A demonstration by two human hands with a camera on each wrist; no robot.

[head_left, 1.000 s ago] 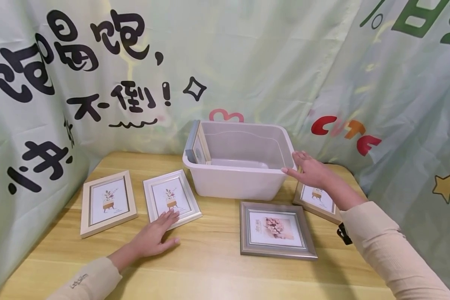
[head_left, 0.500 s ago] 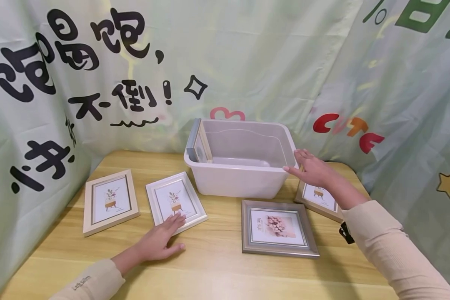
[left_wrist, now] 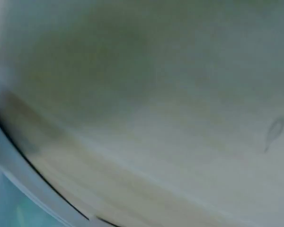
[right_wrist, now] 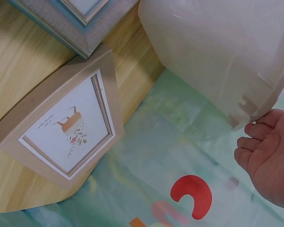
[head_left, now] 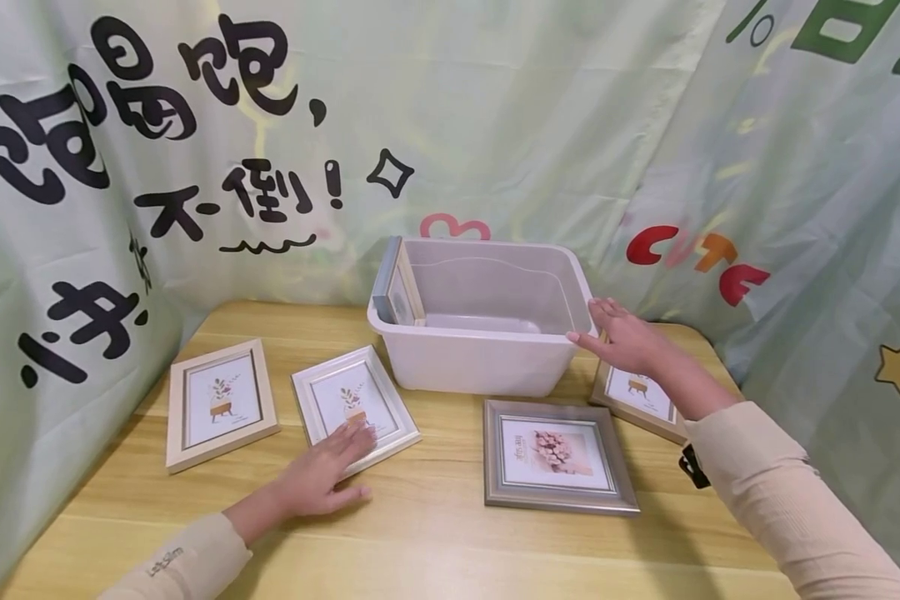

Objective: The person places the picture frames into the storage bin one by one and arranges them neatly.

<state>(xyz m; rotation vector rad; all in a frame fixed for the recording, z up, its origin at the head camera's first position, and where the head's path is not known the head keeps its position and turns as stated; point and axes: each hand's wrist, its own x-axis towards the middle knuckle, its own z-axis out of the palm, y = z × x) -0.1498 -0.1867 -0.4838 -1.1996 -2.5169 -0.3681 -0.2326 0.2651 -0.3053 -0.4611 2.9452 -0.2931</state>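
In the head view, my left hand (head_left: 322, 475) lies with straight fingers on the lower part of a silvery-white picture frame (head_left: 397, 436), which lies flat with a potted-plant print. The left wrist view is blurred, with a frame's pale edge (left_wrist: 38, 184) at lower left. My right hand (head_left: 630, 342) touches the right front corner of a light grey plastic tub (head_left: 480, 367), thumb at the front rim and fingers along the right side. In the right wrist view, the fingertips meet the tub's rim (right_wrist: 260, 111). A blue-edged frame (head_left: 397, 283) stands on edge inside the tub's left end.
On the wooden table (head_left: 435, 550), a light wood frame (head_left: 221, 404) lies at the left. A grey-brown frame (head_left: 558, 458) with a pink flower print lies at front right. A brown frame (right_wrist: 61, 118) lies partly under my right arm. Printed fabric (head_left: 525, 117) hangs behind.
The silvery-white frame has slid a little to the right and turned slightly under my left hand, which moved with it. My right hand has stayed at the tub's corner.
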